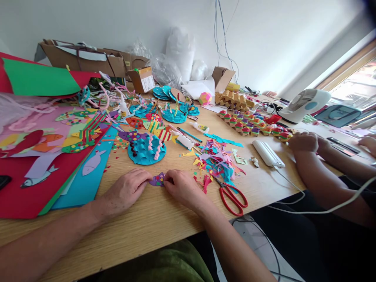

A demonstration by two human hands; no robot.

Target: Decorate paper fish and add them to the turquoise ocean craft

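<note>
Bright daylight comes from the washed-out window (pixel 360 81) at right; shadows are soft, outer edges stretched.

The small fish (pixel 157 179) looks like matt paper, the table (pixel 123 244) smooth wood, the tall bag (pixel 179 51) glossy plastic.

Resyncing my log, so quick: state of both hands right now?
Left hand: at the left end of the purple paper fish; whether it grips cannot be told.
Right hand: closed, pinching the fish's right end.
</note>
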